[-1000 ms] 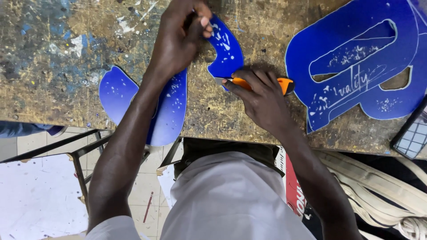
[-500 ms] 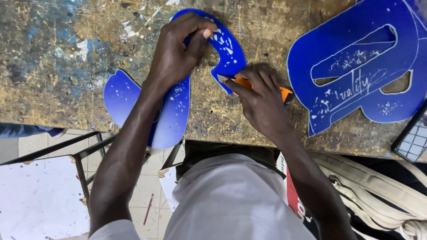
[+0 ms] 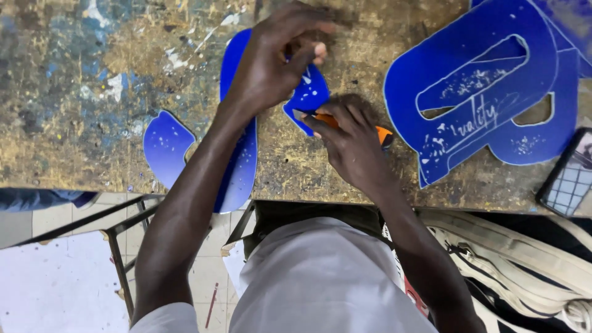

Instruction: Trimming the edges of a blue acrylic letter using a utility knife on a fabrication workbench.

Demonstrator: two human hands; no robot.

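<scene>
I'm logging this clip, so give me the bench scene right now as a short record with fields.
surface: paint-stained wooden workbench
left hand: presses down on the curved blue cut-out piece
right hand: grips an orange-handled knife, tip at the piece's edge
to the right: large blue cut-out letter, lying flat
far right edge: dark device, partly out of view
below bench: beige bag
</scene>
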